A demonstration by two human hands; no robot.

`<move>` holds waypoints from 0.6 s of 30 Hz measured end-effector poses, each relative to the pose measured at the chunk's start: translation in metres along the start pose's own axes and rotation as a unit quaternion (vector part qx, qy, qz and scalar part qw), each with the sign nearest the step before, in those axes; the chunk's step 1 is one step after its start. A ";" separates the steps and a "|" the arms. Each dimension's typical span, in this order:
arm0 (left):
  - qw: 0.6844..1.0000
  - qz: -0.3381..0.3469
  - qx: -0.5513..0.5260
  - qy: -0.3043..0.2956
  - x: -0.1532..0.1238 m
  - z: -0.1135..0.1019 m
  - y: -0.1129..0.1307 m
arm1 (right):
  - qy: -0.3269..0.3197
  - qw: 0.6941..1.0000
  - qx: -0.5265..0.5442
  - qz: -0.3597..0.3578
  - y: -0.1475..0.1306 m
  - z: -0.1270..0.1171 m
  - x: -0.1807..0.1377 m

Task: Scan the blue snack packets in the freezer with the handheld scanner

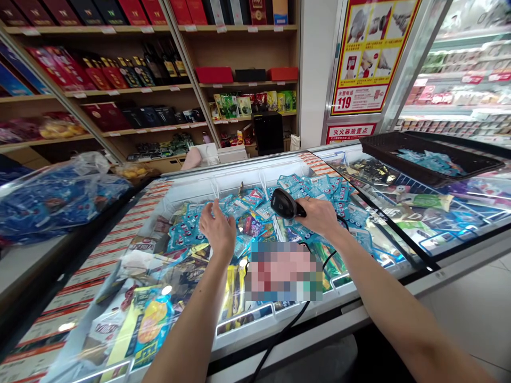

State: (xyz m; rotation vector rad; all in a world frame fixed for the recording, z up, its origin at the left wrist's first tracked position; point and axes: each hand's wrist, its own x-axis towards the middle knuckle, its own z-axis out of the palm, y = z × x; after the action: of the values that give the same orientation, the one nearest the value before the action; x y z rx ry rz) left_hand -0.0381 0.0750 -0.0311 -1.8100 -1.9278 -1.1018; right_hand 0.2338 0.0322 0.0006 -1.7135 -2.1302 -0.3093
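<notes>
A black handheld barcode scanner (282, 204) is gripped in my right hand (319, 215), its head pointing left over the chest freezer. Its black cable (293, 319) runs down past the freezer's front edge. My left hand (219, 229) is raised over the freezer with its fingers apart and nothing seen in it. Below and between both hands lie many blue ice-cream packets (319, 185) inside the freezer. A mango-pictured packet (154, 319) and yellow wrapped ice creams (235, 287) lie nearer the front left. A blurred patch covers part of the glass in the middle.
A black tray (419, 149) with blue packets rests on the freezer's right side. At left lies a clear plastic bag (64, 197) of blue packages. Price labels (99, 271) line the freezer's left edge. Shelves (239, 85) with boxes and bottles stand behind.
</notes>
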 end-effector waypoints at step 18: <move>0.967 0.223 0.000 -0.123 -0.007 0.010 0.003 | -0.008 1.000 -0.004 0.008 0.000 0.003 0.000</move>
State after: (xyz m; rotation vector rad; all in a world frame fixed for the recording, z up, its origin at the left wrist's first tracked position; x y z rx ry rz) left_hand -0.0310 0.0770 -0.0413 -2.3181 -1.5126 -0.7543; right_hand 0.2330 0.0333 -0.0022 -1.7410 -2.1288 -0.3008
